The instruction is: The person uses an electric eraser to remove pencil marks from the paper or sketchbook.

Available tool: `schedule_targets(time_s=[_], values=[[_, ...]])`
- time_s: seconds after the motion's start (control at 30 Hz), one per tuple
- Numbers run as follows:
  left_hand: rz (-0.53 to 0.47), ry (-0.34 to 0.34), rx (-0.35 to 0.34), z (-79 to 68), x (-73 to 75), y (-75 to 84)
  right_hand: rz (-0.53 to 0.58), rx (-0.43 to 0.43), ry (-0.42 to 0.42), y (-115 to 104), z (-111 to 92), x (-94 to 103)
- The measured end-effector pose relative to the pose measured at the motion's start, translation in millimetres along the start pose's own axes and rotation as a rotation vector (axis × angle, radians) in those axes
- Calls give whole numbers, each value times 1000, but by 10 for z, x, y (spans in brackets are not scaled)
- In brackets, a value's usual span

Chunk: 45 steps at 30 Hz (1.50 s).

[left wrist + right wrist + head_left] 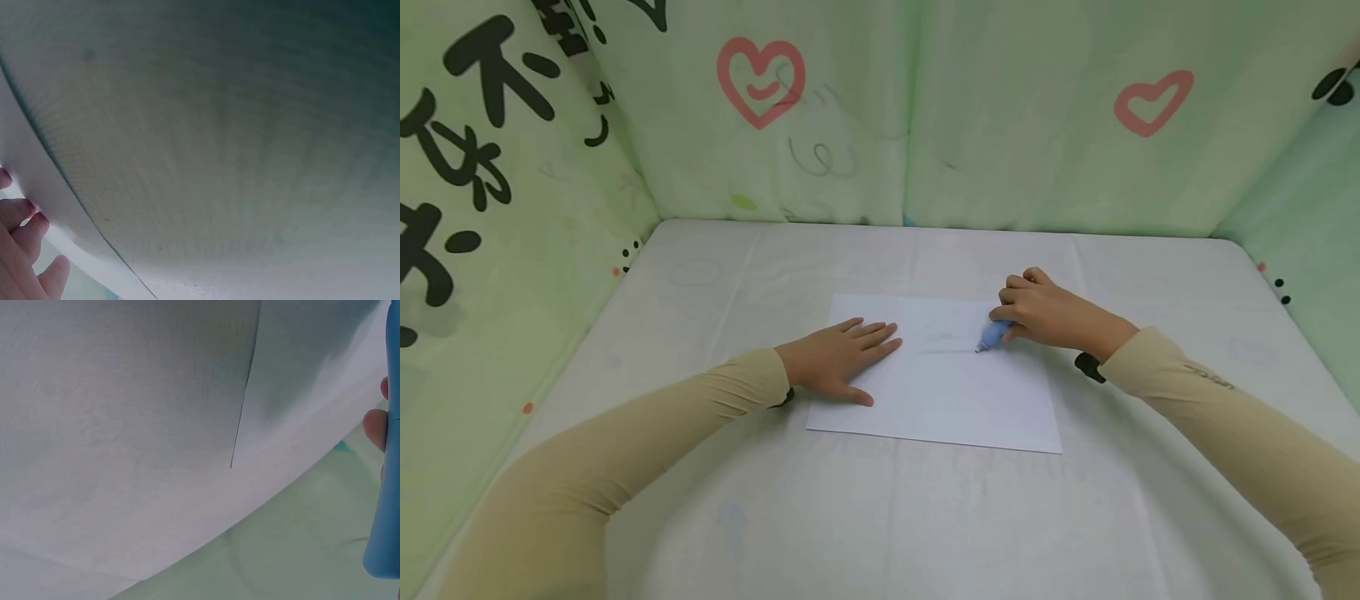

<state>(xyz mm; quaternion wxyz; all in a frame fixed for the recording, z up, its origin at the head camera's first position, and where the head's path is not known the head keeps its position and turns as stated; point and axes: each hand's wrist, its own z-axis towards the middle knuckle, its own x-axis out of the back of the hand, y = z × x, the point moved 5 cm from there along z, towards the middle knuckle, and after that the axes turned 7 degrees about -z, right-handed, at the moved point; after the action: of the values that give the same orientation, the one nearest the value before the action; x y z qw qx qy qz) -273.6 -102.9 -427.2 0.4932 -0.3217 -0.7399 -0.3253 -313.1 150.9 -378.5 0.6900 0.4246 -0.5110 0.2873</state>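
Observation:
A white sheet of paper (940, 408) lies on the table, with faint grey lines on its upper middle. My left hand (842, 358) rests flat on the sheet's left part, fingers spread; its fingers (28, 234) show at the lower left of the left wrist view. My right hand (1045, 312) grips a blue correction tape (993, 335) over the right part of the sheet. Its narrow tip points down and left, right at the end of a faint line. In the right wrist view the smooth blue body (384, 506) fills the right edge, fingertips (375, 428) behind it.
A white cloth (760, 517) covers the table under the paper. Green curtains (1000, 125) with red hearts and black lettering stand behind the table's far edge and along both sides.

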Motion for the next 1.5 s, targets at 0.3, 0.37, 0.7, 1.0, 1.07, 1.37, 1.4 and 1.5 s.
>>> schedule_targets(time_s=[0.3, 0.37, 0.7, 1.0, 1.07, 1.37, 1.4, 1.5], values=[[8, 8, -10, 11, -9, 1, -17, 3, 4, -5, 23, 2], [3, 8, -11, 8, -7, 2, -14, 13, 8, -13, 6, 14], [5, 16, -11, 3, -4, 5, -13, 7, 9, -14, 29, 11], [9, 17, -14, 15, -26, -18, -5, 13, -18, -15, 28, 8], [13, 17, -13, 17, -31, -19, -7, 18, -11, -22, 16, 17], [10, 20, -17, 3, -16, 0, -20, -4, 5, -32, 73, 6], [9, 20, -18, -1, -13, 3, -23, -4, 5, -33, 80, 9], [10, 25, -20, -5, -9, 3, -19, -1, -12, -34, 84, 23]])
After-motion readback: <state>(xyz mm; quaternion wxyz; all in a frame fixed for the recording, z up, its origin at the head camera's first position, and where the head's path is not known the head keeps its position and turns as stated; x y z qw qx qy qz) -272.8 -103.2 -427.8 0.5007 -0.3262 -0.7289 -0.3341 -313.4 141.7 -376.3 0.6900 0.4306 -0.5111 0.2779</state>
